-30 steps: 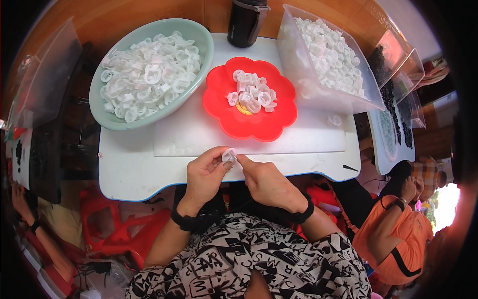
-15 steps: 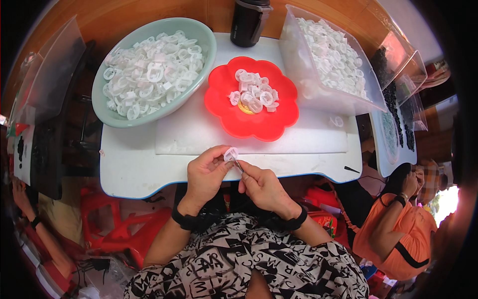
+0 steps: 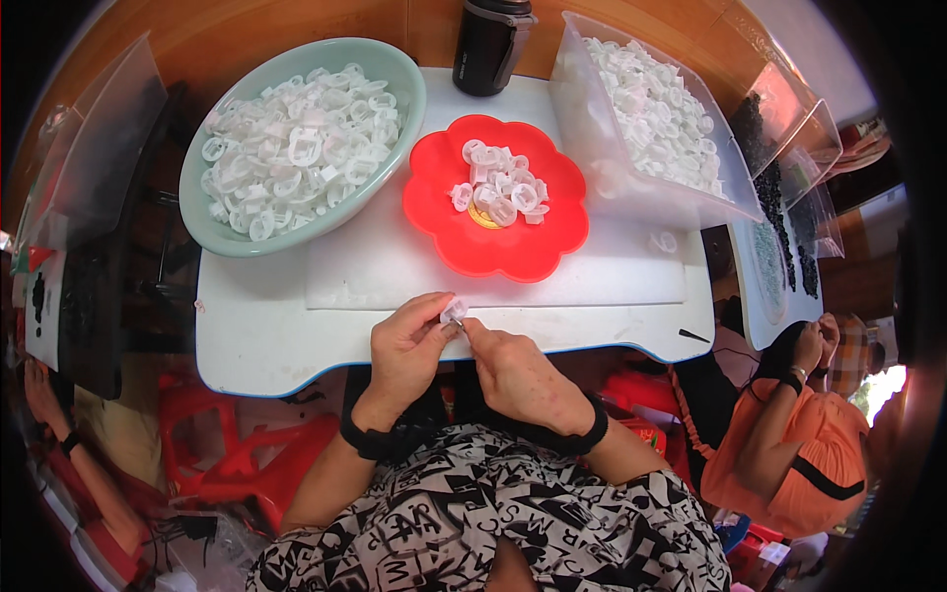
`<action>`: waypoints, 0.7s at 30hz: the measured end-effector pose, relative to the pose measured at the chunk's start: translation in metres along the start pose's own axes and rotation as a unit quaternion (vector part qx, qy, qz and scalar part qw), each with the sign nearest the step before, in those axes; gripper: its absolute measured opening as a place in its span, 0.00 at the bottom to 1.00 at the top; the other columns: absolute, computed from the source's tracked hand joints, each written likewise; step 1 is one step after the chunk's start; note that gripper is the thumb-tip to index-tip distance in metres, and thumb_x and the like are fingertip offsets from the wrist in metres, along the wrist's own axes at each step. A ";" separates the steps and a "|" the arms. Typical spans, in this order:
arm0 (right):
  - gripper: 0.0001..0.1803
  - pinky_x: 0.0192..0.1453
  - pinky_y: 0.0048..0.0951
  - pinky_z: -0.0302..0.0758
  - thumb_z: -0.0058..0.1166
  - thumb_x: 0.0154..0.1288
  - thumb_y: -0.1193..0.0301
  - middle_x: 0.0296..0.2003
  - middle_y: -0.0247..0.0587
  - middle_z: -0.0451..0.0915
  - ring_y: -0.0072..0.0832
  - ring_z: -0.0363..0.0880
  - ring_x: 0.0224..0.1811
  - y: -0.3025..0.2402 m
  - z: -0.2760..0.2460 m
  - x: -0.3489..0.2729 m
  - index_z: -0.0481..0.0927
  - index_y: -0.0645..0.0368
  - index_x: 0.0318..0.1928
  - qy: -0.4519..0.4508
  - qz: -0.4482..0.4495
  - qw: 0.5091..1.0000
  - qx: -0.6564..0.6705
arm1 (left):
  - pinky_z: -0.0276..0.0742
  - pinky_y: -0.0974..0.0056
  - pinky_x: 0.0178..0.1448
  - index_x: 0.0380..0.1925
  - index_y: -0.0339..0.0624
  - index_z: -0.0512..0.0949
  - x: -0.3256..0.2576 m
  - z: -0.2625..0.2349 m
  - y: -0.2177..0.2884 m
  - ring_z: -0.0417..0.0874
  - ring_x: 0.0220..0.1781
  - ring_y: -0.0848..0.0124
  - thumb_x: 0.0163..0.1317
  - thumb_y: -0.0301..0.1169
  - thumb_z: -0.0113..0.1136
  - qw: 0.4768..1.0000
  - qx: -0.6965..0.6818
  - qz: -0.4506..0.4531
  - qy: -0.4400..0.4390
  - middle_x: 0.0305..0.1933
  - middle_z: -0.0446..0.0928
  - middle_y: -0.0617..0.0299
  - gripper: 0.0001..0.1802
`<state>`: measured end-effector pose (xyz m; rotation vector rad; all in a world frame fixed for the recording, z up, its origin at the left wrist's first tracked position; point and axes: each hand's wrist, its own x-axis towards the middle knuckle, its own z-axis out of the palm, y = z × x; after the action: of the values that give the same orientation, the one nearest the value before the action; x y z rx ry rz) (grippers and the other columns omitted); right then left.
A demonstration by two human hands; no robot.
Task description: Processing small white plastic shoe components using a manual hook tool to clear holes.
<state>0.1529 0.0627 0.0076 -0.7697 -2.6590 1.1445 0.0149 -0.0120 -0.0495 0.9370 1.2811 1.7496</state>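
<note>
Near the front edge of the white table [image 3: 256, 345], my left hand [image 3: 406, 345] pinches a small round, translucent white plastic part [image 3: 453, 310] between thumb and fingers. My right hand [image 3: 525, 373] is closed around a thin metal-tipped tool. Its tip meets the lower side of the part, while most of the tool is hidden by my fingers, so its exact kind does not show. Beyond my hands sits a red flower-shaped dish [image 3: 459, 247] with a small heap of similar white parts [image 3: 505, 187].
At the back left stands a pale green basin [image 3: 209, 235] piled with white parts. A clear plastic bin [image 3: 656, 202] of them stands back right, beside a black bottle [image 3: 485, 49]. One part [image 3: 664, 242] and a black stick-like item [image 3: 693, 335] lie right. A person in orange [image 3: 789, 449] sits nearby.
My right hand has turned and moved slightly up and left, closer to the plastic part, covering more of the tool. My left hand still holds the part, now tilted differently.
</note>
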 end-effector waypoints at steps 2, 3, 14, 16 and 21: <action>0.23 0.32 0.47 0.73 0.45 0.55 0.80 0.25 0.59 0.76 0.53 0.77 0.28 0.002 -0.005 -0.003 0.66 0.71 0.53 -0.005 -0.007 0.999 -0.043 | 0.78 0.66 0.53 0.47 0.27 0.74 0.002 0.000 0.003 0.78 0.49 0.67 0.58 0.13 0.54 1.000 -0.008 -0.017 -0.005 0.50 0.74 0.52 0.15; 0.23 0.33 0.45 0.72 0.47 0.55 0.81 0.26 0.57 0.76 0.52 0.76 0.28 0.000 -0.010 -0.004 0.67 0.69 0.54 -0.002 -0.001 0.999 -0.047 | 0.78 0.66 0.53 0.47 0.27 0.74 0.003 -0.001 0.004 0.78 0.49 0.68 0.57 0.13 0.55 0.999 -0.014 -0.033 -0.008 0.49 0.74 0.52 0.16; 0.25 0.30 0.39 0.73 0.51 0.52 0.82 0.24 0.47 0.73 0.45 0.75 0.25 0.000 -0.015 -0.008 0.71 0.63 0.55 0.041 -0.021 0.993 -0.110 | 0.76 0.68 0.53 0.47 0.27 0.75 0.005 -0.001 0.006 0.77 0.48 0.70 0.55 0.12 0.56 1.000 -0.007 -0.022 -0.018 0.49 0.73 0.53 0.17; 0.25 0.29 0.38 0.74 0.50 0.51 0.79 0.24 0.48 0.74 0.42 0.77 0.25 -0.002 -0.018 -0.007 0.71 0.65 0.54 0.022 -0.032 0.989 -0.143 | 0.76 0.68 0.53 0.47 0.27 0.75 0.005 -0.001 0.006 0.77 0.48 0.70 0.55 0.12 0.56 0.999 -0.015 -0.023 -0.017 0.49 0.73 0.53 0.17; 0.26 0.28 0.37 0.74 0.51 0.50 0.79 0.24 0.46 0.74 0.40 0.77 0.24 -0.002 -0.023 -0.006 0.71 0.65 0.54 0.014 -0.047 0.984 -0.170 | 0.76 0.67 0.54 0.47 0.26 0.74 0.005 -0.001 0.008 0.77 0.48 0.69 0.55 0.13 0.56 0.999 -0.021 -0.031 -0.020 0.49 0.73 0.52 0.17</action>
<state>0.1642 0.0732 0.0254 -0.6930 -2.8692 0.6601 0.0102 -0.0096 -0.0416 0.8934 1.2306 1.6955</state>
